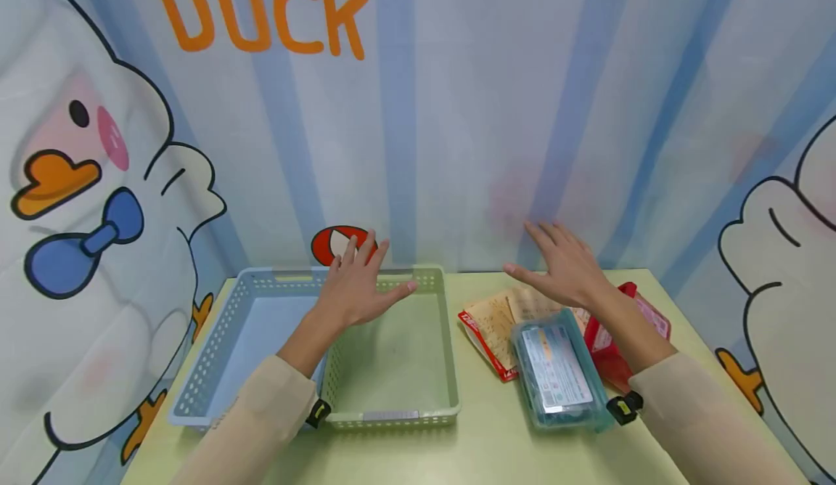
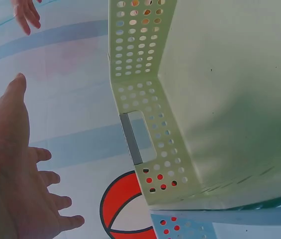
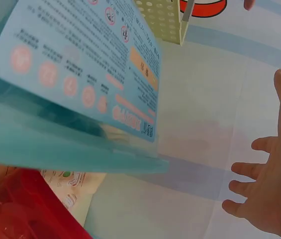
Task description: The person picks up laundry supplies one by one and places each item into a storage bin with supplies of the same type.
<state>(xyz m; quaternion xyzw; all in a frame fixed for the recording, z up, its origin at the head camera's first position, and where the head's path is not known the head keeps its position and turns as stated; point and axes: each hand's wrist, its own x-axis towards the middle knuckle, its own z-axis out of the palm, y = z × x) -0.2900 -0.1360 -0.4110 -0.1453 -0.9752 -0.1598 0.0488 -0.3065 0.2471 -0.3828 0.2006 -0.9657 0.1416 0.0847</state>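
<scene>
My left hand [image 1: 355, 289] hovers with spread fingers above the line where the blue basket [image 1: 225, 354] and the green basket [image 1: 392, 369] meet. In the left wrist view its fingers [image 2: 50, 178] are apart from the green basket's rim. My right hand [image 1: 564, 267] is held over the packages on the right, fingers extended and nothing in them. Below it lie a teal plastic box [image 1: 558, 369] with a printed label, a beige and red packet [image 1: 490, 325], and a red package [image 1: 607, 340] partly hidden by the forearm.
The baskets stand side by side on a pale yellow table [image 1: 483, 449]. Behind the table hangs a striped curtain [image 1: 457, 144] with duck drawings. A dark band with a small device [image 1: 625, 406] sits at the right wrist.
</scene>
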